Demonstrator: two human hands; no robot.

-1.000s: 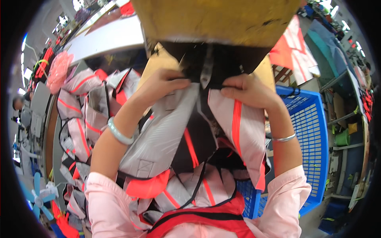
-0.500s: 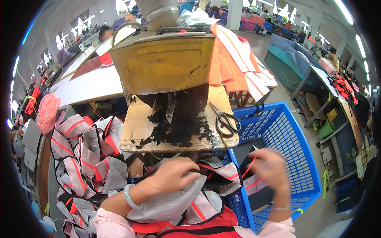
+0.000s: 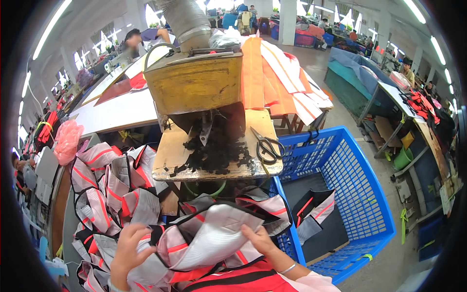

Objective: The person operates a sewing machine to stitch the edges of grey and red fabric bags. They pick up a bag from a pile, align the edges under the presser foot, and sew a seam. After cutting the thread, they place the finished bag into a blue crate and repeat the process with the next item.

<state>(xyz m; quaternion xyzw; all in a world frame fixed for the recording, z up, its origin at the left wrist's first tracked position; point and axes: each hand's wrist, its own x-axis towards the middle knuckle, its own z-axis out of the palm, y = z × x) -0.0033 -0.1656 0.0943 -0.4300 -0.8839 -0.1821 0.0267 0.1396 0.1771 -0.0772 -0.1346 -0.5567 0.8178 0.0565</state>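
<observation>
On my lap and in front of me lies a grey fabric piece (image 3: 214,238) with pink-red stripes and black edging. My right hand (image 3: 261,241) pinches its upper right edge between thumb and fingers. At the piece's left side is my left hand (image 3: 127,255), its fingers apart and the thumb near the fabric; no grip on it shows. More striped pieces (image 3: 102,204) of the same kind are heaped to the left. A similar striped piece (image 3: 316,210) rests inside the blue plastic basket (image 3: 386,226) on the right.
Ahead stands a yellow machine box (image 3: 194,82) over a wooden board (image 3: 168,151) strewn with black scraps (image 3: 214,155). Black scissors (image 3: 265,147) lie at the board's right side. Orange and white fabric (image 3: 272,78) hangs behind. A person (image 3: 132,41) is at the far left.
My right hand has left the basket, where a striped piece now lies, and moved left to the grey fabric piece. My left hand has moved off that piece's top toward its left side.
</observation>
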